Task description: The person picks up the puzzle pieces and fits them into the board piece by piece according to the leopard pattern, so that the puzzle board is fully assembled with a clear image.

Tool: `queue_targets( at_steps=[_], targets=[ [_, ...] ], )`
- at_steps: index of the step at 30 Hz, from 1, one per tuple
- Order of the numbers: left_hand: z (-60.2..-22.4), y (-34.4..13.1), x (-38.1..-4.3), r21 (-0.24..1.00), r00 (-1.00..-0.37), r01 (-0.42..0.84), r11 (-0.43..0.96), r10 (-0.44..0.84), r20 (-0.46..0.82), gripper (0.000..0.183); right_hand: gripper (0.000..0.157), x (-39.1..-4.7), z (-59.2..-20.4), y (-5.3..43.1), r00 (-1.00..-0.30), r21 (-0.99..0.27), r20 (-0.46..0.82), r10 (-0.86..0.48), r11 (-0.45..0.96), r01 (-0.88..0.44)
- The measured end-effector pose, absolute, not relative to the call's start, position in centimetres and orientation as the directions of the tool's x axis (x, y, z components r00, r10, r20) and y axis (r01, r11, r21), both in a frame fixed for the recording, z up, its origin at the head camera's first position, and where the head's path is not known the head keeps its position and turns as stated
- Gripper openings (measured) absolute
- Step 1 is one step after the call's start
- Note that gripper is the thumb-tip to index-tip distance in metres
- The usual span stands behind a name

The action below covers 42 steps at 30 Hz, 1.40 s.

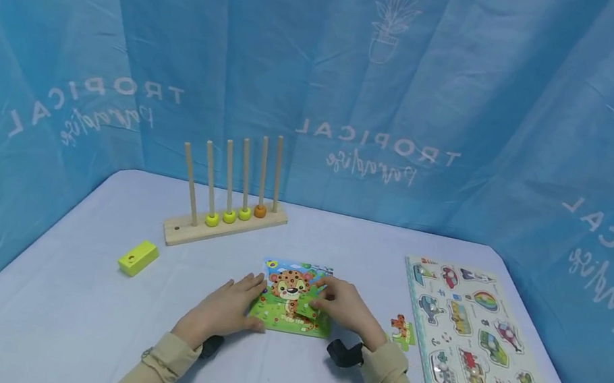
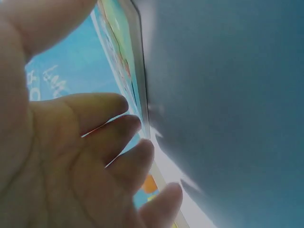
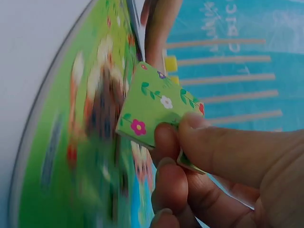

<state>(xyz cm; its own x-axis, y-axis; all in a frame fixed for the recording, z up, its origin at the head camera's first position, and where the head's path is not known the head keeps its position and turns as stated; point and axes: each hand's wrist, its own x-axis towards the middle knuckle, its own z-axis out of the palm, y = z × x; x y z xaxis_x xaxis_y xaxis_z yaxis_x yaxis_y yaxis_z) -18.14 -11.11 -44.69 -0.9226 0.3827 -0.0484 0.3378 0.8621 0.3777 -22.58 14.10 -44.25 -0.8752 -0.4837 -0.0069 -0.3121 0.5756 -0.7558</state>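
Note:
A jigsaw puzzle with a cartoon leopard on green grass lies in the middle of the table. My left hand rests at its left edge, fingers fairly straight and thumb by the near corner; the left wrist view shows the fingertips along the board's side. Over the right part of the picture, my right hand pinches a green puzzle piece printed with flowers between thumb and fingers. The piece is tilted above the board. Another puzzle piece, showing orange leopard fur and green, lies on the table right of my right hand.
A wooden peg stand with upright rods and several yellow and orange beads stands at the back left. Left of the puzzle lies a yellow block. A vehicle knob puzzle board lies at right. Blue curtains surround the white table.

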Motion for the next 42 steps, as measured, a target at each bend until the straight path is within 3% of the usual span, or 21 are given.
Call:
queue_targets(
  at_steps=[9,18,25,29,33,42],
  targets=[
    [-45.0,-10.9,-18.3,0.418,-0.899,0.365,0.832,0.432,-0.075,0.084,0.028,-22.4,-44.7,9.7,-0.857,-0.722,-0.039,-0.513,0.608,-0.331],
    [-44.8,-11.1,-18.4,0.407,-0.895,0.381,0.83,0.442,-0.064,0.085,0.035,-21.4,-45.2,7.1,-0.876,-0.504,0.065,-0.477,0.742,-0.441],
    [-44.7,-11.2,-18.2,0.425,-0.898,0.37,0.826,0.435,-0.065,0.086,0.046,-21.4,-45.8,6.7,-0.894,-0.553,0.069,-0.443,0.729,-0.404],
    [-44.8,-11.2,-18.0,0.436,-0.9,0.357,0.826,0.43,-0.078,0.085,0.048,-21.6,-45.8,7.7,-0.86,-0.63,0.046,-0.509,0.653,-0.42],
    [-45.0,-11.1,-17.9,0.437,-0.9,0.347,0.83,0.426,-0.094,0.085,0.04,-22.1,-45.2,10.2,-0.846,-0.724,0.026,-0.533,0.573,-0.383],
    [-44.7,-11.4,-17.9,0.423,-0.903,0.341,0.839,0.418,-0.102,0.085,0.028,-22.5,-44.2,18.3,-0.942,-0.729,0.029,-0.335,0.637,-0.249]
  ],
)
